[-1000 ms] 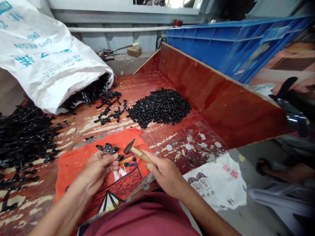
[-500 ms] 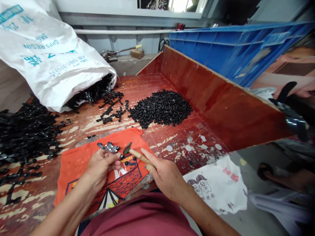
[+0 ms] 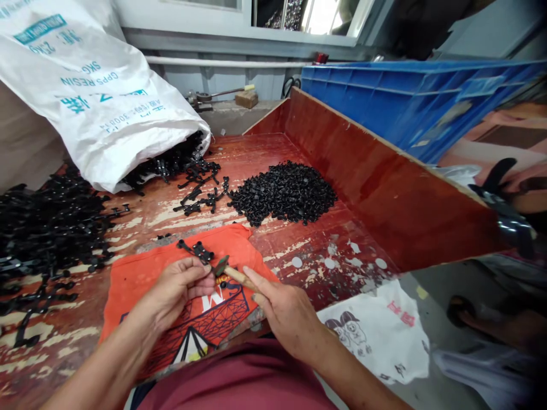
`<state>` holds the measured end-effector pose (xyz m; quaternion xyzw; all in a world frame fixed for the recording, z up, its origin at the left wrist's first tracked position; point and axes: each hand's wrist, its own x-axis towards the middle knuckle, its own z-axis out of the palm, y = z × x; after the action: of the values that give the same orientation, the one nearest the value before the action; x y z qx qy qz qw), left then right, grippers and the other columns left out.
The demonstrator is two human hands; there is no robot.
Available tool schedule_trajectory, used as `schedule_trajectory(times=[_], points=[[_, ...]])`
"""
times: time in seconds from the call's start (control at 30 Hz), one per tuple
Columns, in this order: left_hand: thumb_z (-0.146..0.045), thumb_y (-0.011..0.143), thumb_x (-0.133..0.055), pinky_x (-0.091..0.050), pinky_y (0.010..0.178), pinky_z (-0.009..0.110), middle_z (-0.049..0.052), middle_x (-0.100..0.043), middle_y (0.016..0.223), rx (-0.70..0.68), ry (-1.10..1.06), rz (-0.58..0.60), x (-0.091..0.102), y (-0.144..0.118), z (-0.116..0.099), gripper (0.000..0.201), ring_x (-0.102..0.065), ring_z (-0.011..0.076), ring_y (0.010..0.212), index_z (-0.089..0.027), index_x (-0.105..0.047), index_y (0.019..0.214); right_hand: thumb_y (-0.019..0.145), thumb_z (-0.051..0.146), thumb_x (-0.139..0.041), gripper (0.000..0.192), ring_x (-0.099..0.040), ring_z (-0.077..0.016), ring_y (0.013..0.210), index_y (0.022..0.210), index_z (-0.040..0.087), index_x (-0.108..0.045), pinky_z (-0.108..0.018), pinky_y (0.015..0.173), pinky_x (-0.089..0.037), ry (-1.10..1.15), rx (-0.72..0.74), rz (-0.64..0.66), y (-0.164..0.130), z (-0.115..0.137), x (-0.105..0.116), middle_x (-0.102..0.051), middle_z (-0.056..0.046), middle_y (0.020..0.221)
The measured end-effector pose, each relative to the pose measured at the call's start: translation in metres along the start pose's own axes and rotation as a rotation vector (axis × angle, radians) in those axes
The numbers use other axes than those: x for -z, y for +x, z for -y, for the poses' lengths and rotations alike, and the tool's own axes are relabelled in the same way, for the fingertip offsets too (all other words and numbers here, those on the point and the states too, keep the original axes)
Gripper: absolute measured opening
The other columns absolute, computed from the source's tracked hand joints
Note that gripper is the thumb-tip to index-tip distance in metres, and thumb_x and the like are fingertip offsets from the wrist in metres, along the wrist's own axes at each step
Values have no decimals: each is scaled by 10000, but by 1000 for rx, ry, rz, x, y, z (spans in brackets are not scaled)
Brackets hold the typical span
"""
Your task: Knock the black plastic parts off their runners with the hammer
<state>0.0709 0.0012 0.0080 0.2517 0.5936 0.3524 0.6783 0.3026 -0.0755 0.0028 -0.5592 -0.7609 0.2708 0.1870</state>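
Over an orange printed cloth (image 3: 141, 267), my left hand (image 3: 186, 282) pinches a branched black plastic sprue (image 3: 199, 251) between thumb and fingers. My right hand (image 3: 293, 313) is closed around the light wooden handle (image 3: 239, 277) of a small knife, its forefinger stretched along the handle. The knife's short dark blade (image 3: 221, 265) lies right beside my left fingertips, at the near end of the sprue. Whether the blade touches the plastic I cannot tell. A few small black pieces lie on the cloth under the blade, partly hidden.
Small black plastic parts (image 3: 284, 191) form a heap beyond the cloth. Black sprues (image 3: 51, 222) pile up at left, and more spill from a white sack (image 3: 128, 108). A red-brown board (image 3: 371, 171) borders the right, with a blue crate (image 3: 376, 102) behind. A white printed bag (image 3: 380, 336) hangs near the front edge.
The sprue in my left hand has tilted, its shiny grey look turning dark. The knife blade has come closer to my left fingertips. The whole view has shifted slightly.
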Motion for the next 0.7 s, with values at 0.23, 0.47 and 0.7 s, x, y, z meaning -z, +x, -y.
schedule_trajectory(times=[0.23, 0.47, 0.7], points=[[-205, 642, -782, -411, 308, 161, -26, -595, 430, -80, 66, -4, -3, 3, 12, 262, -480, 72, 282, -166, -536, 562, 1005, 202, -438, 540, -732, -200, 924, 1527, 330, -389, -296, 804, -562, 69, -35, -42, 0, 1, 11, -740, -25, 1203], [-277, 596, -785, -342, 278, 161, -49, -547, 396, -79, 76, -20, -4, 6, 15, 292, -428, 64, 253, -180, -517, 533, 995, 220, -458, 537, -729, -227, 853, 1522, 313, -412, -336, 807, -565, -151, 14, -36, 1, 0, 9, -769, -69, 1050], [-282, 551, -781, -327, 269, 161, -42, -538, 373, -30, 63, -14, -2, 3, 11, 274, -413, 64, 252, -174, -531, 517, 1026, 222, -405, 532, -713, -190, 834, 1551, 292, -348, -287, 779, -551, -140, 59, -125, -1, 2, 8, -757, -58, 1037]])
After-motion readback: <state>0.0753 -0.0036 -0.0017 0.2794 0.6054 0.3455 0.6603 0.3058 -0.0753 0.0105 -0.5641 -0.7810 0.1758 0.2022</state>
